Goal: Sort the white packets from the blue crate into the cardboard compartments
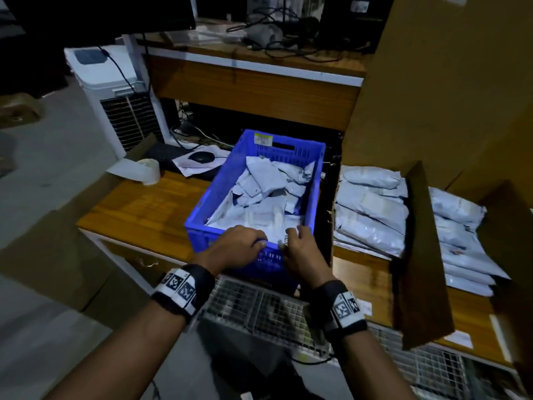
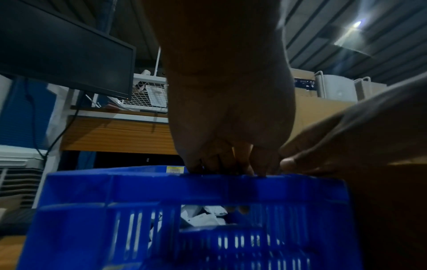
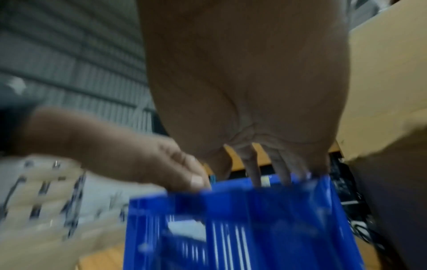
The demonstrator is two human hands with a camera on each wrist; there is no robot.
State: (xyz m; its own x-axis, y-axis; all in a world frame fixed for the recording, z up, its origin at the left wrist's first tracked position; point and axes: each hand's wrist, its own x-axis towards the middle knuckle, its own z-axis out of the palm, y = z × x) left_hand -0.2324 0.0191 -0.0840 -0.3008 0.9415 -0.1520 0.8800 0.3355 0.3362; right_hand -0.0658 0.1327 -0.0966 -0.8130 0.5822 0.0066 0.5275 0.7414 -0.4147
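Note:
The blue crate [image 1: 202, 197] stands on the wooden desk, filled with crumpled white packets [image 1: 259, 192]. My left hand [image 1: 242, 241] curls its fingers over the crate's near rim; in the left wrist view the left hand [image 2: 231, 160] hooks the rim of the crate [image 2: 161, 191], its fingertips showing through the handle hole. My right hand [image 1: 300, 243] holds the same rim further right, fingers reaching inside and thumb outside. The right wrist view is blurred: the right hand [image 3: 265, 164] is over the crate [image 3: 254, 210]. To the right, cardboard compartments [image 1: 418, 241] hold stacked white packets [image 1: 372, 209].
A mouse [image 1: 202, 156] and a roll of tape [image 1: 150, 170] lie on the desk left of the crate. A white air cooler [image 1: 115, 90] stands behind on the floor. A dark monitor [image 1: 86, 13] hangs above. Wire mesh [image 1: 259, 307] sits below the desk edge.

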